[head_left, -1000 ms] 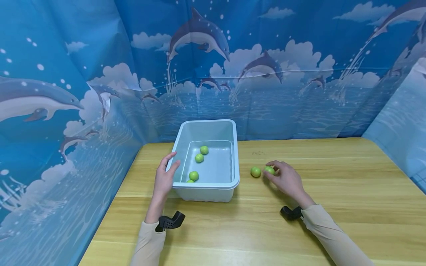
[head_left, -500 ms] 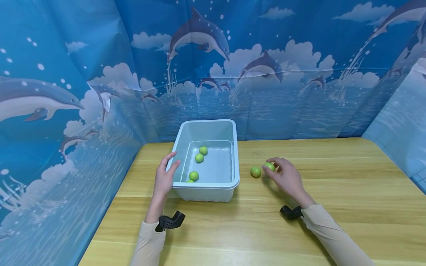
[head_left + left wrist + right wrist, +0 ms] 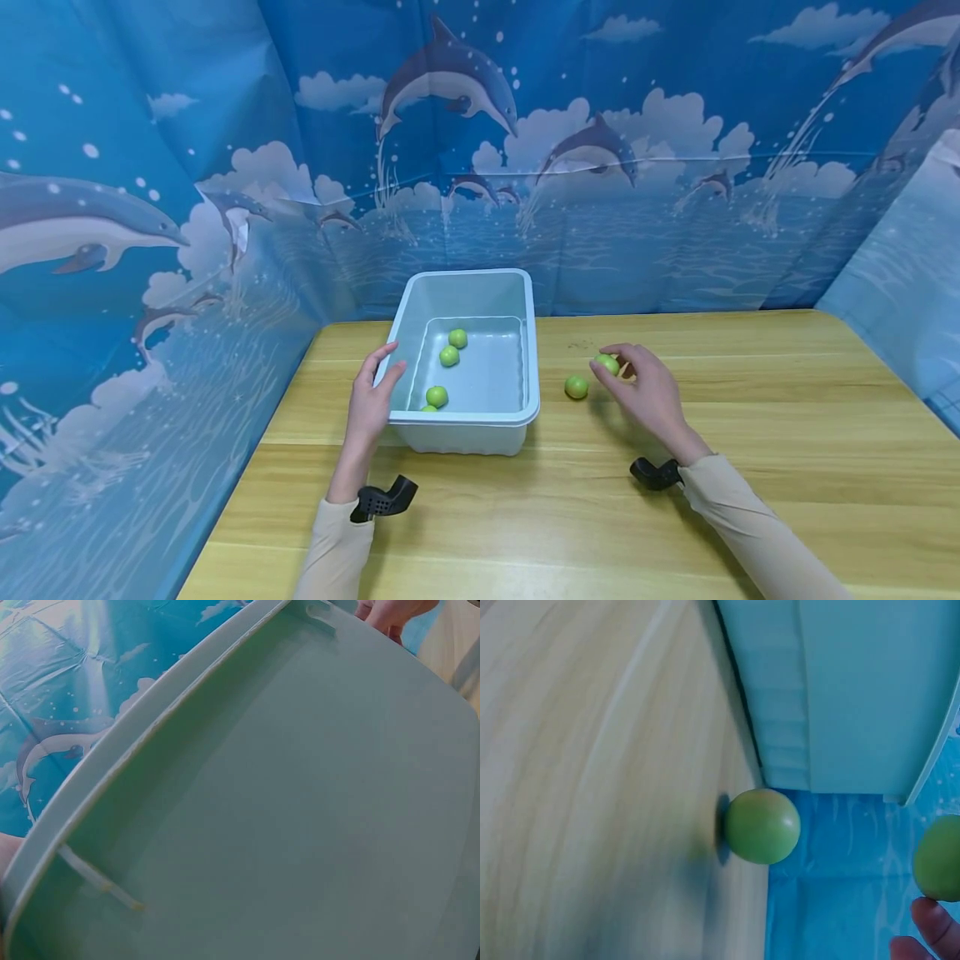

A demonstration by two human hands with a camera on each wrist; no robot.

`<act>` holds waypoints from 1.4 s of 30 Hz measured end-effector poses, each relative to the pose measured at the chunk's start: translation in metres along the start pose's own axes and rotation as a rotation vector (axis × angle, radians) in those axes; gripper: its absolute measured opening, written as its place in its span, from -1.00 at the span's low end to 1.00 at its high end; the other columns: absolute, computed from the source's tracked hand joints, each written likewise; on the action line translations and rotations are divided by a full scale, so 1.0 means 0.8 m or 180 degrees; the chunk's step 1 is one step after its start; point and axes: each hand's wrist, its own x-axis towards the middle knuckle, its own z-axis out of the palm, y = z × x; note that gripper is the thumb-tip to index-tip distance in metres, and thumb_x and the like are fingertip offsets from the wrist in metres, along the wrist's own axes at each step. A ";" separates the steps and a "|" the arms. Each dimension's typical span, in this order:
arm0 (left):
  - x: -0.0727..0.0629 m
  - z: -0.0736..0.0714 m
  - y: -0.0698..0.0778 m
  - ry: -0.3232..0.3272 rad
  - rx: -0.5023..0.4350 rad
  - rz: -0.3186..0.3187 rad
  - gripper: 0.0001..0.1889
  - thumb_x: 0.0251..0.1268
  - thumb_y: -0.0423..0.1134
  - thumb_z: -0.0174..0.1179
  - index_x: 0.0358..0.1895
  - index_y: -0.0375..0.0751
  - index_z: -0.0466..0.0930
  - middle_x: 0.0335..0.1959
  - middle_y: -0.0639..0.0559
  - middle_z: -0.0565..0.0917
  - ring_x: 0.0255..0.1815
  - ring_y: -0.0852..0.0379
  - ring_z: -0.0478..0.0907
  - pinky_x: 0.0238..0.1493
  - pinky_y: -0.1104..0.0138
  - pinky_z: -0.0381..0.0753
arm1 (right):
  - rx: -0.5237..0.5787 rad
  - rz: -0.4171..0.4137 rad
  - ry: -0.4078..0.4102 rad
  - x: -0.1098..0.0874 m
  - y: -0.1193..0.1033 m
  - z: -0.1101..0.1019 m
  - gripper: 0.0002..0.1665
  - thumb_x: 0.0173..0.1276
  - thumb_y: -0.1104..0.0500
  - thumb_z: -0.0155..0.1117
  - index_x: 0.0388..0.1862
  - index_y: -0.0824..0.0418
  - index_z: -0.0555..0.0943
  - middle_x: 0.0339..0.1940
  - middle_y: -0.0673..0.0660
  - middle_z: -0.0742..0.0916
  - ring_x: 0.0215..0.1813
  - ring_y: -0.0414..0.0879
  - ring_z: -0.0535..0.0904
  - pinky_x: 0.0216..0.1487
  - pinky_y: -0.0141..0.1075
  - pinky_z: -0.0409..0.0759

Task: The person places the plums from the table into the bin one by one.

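Note:
My left hand (image 3: pixel 367 402) holds the left rim of a pale blue plastic bin (image 3: pixel 465 419), its thumb over the inside of the edge. Several small green balls (image 3: pixel 449 357) lie on the bin's floor, one partly hidden behind the near rim. To the right of the bin, my right hand (image 3: pixel 645 393) pinches another green ball (image 3: pixel 608 364) between thumb and fingers; the right wrist view shows this held ball (image 3: pixel 939 859) raised off the table. A second loose green ball (image 3: pixel 576 387) rests on the wood between that hand and the bin.
The wooden table (image 3: pixel 795 433) runs back to a blue curtain (image 3: pixel 675 250) printed with dolphins. More of this curtain hangs along the left side. The bin's outer wall (image 3: pixel 855 690) stands close beyond the loose ball in the right wrist view.
My right hand has lifted the pinched ball upward and slightly away from the ball beside it. The left hand and the bin have stayed in place.

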 end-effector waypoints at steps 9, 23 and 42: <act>0.000 0.000 0.000 0.0000 0.0009 0.0042 -0.56 0.43 -0.12 0.05 0.30 -0.17 0.36 0.41 -0.11 0.22 0.45 -0.02 -0.01 0.38 -0.03 -0.06 | 0.0096 -0.0075 0.0142 0.003 -0.015 -0.003 -0.60 0.32 -0.07 0.25 -0.03 0.18 0.61 -0.34 0.07 0.60 -0.32 -0.01 0.51 -0.34 -0.16 0.43; -0.001 0.000 -0.001 0.0015 -0.0026 0.0058 -0.57 0.43 -0.16 0.05 0.30 -0.19 0.37 0.40 -0.12 0.23 0.45 -0.02 0.00 0.38 -0.02 -0.05 | 0.0227 -0.0169 0.0278 0.006 -0.038 -0.006 -0.67 0.28 -0.03 0.31 -0.12 0.17 0.60 -0.38 0.03 0.58 -0.33 -0.03 0.50 -0.34 -0.16 0.40; -0.001 -0.001 0.000 -0.0006 -0.0014 0.0038 -0.54 0.43 -0.07 0.04 0.31 -0.15 0.36 0.40 -0.09 0.23 0.45 0.01 -0.01 0.39 -0.01 -0.10 | 0.0549 -0.0627 0.0335 0.012 -0.087 0.004 -0.68 0.16 0.11 0.43 -0.14 0.20 0.61 -0.24 0.01 0.66 -0.31 -0.16 0.50 -0.29 -0.26 0.47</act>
